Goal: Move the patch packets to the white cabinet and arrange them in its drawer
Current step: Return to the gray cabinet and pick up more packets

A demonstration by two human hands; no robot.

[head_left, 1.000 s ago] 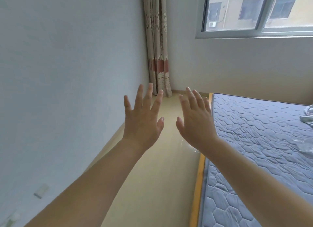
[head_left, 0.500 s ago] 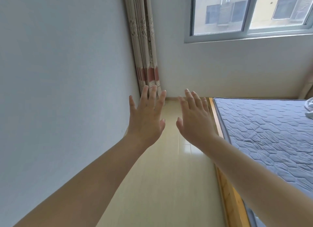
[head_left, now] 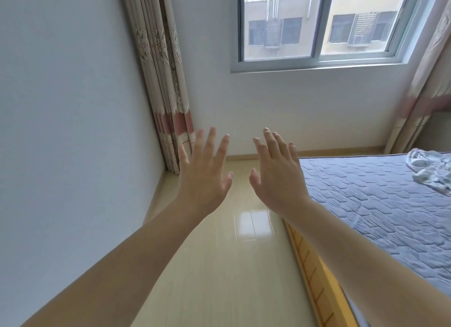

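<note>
Two bare hands reach out over the floor [head_left: 219, 265], empty: the left hand [head_left: 203, 177] near the curtain [head_left: 168, 87], the right hand [head_left: 277, 180] beside the bed [head_left: 380, 197], fingers spread on both. Crumpled cloth [head_left: 429, 172] lies on the bed's far right. No patch packets or white cabinet are in view.

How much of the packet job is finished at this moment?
Nothing looks done. The left hand and right hand are open and empty, raised over the floor beside the mattress. No packets or white cabinet are in view, so fetching, carrying and arranging all remain.
</note>
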